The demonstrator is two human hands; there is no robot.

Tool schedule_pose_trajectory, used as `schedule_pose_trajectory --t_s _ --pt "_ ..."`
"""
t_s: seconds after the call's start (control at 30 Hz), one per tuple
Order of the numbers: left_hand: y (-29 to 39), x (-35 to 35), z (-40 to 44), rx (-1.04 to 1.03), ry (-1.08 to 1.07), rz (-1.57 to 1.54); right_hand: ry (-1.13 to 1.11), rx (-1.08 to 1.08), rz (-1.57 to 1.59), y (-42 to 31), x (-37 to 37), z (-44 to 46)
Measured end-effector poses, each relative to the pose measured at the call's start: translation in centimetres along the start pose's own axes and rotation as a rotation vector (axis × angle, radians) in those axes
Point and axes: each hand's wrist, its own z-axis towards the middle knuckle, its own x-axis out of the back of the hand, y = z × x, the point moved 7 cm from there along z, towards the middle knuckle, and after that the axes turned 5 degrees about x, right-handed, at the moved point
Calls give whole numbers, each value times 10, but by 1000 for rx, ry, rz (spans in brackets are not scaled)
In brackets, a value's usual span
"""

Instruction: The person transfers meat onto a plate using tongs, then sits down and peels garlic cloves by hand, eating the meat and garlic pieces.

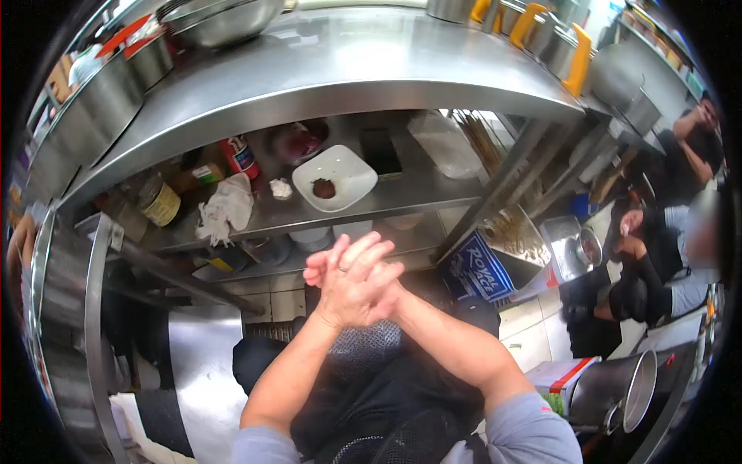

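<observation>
Both hands meet in front of my body, palms pressed together and fingers crossed over each other. My left hand comes in from the left, and a ring shows on one finger. From the right, my right hand closes against it. Whatever lies between the palms, if anything, is hidden. Beyond the hands, on the steel shelf, a white bowl holds a small dark reddish-brown lump. Left of the bowl are a small white clump and a crumpled white cloth.
A steel counter overhangs the shelf. At right stand a blue box, a metal pot and a seated person handling something small. A jar, a red bottle and a dark flat object lie on the shelf.
</observation>
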Motion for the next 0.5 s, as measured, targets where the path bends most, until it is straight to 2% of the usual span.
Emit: schedule_pose_trajectory --t_s 0.13,0.2,0.27,0.33,0.4,0.47,0.5 --pt "-13 11 11 5 118 82 75 14 10 -23 -12 -1" --pt "-27 22 14 73 147 219 259 -261 157 1 17 -12" --pt "-40 36 19 76 167 397 145 -172 114 -7 10 -9" --pt "-70 48 12 315 302 -15 149 -218 110 -25 -1 -6" --pt "-92 66 5 437 235 16 89 -254 -82 -43 2 -8" --pt "-115 78 -15 560 356 -112 137 -229 -190 -47 17 -8" --pt "-113 83 -18 573 351 -161 129 -228 -262 -52 19 -9"
